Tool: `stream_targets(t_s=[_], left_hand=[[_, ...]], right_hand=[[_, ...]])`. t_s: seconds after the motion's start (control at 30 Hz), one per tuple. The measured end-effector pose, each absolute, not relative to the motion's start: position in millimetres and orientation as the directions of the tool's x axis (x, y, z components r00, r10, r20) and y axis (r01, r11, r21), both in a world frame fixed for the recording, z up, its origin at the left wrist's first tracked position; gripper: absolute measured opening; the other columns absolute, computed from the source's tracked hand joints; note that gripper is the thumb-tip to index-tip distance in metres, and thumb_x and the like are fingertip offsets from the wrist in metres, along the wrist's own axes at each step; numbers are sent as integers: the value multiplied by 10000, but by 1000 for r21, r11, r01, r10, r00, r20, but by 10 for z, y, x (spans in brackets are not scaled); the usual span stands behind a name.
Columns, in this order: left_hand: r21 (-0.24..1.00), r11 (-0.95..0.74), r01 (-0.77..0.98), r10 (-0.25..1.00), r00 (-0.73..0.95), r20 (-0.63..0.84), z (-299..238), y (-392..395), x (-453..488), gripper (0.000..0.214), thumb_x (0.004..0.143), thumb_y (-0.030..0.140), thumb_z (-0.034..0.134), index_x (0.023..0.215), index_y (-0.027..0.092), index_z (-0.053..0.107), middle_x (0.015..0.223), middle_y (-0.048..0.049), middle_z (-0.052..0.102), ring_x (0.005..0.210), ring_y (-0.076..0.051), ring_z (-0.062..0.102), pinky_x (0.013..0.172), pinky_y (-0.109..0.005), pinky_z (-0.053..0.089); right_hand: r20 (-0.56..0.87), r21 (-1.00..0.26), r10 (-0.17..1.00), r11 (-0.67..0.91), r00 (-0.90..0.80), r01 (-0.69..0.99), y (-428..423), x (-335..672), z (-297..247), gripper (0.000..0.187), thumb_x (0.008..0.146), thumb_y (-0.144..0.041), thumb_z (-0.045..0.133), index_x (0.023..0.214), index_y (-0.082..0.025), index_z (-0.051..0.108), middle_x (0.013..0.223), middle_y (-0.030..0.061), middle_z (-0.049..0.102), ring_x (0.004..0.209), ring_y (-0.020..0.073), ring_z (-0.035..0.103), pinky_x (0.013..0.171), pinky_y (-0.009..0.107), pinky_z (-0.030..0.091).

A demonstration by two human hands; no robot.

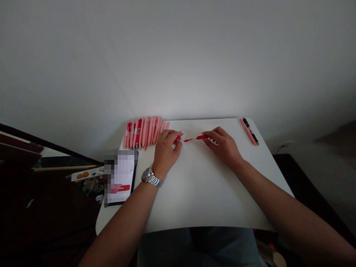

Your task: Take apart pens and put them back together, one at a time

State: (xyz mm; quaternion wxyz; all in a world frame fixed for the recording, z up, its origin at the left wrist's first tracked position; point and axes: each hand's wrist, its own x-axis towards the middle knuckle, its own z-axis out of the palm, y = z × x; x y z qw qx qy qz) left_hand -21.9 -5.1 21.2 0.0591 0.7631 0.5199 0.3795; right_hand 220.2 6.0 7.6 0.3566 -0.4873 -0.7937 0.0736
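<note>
My left hand (pixel 167 146) is closed around a red pen part (pixel 178 138) near the middle of the white table (pixel 200 193); a metal watch sits on that wrist. My right hand (pixel 222 145) pinches another red pen piece (pixel 201 137) a little to the right. Between the two hands a thin red refill (pixel 188 140) shows, and I cannot tell whether it lies on the table or hangs from a piece. A row of several pink and red pens (pixel 144 132) lies at the table's back left, just beyond my left hand.
A pink pen and a black pen (pixel 249 131) lie together at the back right corner. A dark tablet or clipboard with a white sheet (pixel 121 178) rests on the left edge. A pale wall rises behind the table. Dark clutter fills the floor at left.
</note>
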Motion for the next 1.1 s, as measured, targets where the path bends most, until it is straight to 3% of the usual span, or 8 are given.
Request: stream_targets(t_s=[0.57,0.77,1.1], left_hand=[[481,-452,751,834,165,526,199,-39,-242,290,889,61,548,1095,216,681,1098,-57,681,1084,-236,611,1030,-432,478],[446,-518,730,815,262,518,256,-99,-192,159,951,191,593,1065,221,699,1088,-63,667,1121,-238,605,1039,-420,469],[443,-503,742,824,258,504,203,-88,-188,202,918,192,650,1112,233,685,1139,-69,643,1145,-253,588,1051,-441,471]], right_hand=[[476,-474,856,443,-203,761,75,2238,75,216,981,-298,619,1157,-223,720,995,57,671,783,168,651,685,302,496],[418,-462,880,418,-224,782,76,2224,67,212,979,-289,619,1153,-220,719,995,56,687,802,180,657,698,301,480],[387,-463,895,398,-223,792,61,2223,96,244,983,-304,603,1187,-234,719,1001,61,713,765,181,653,694,310,478]])
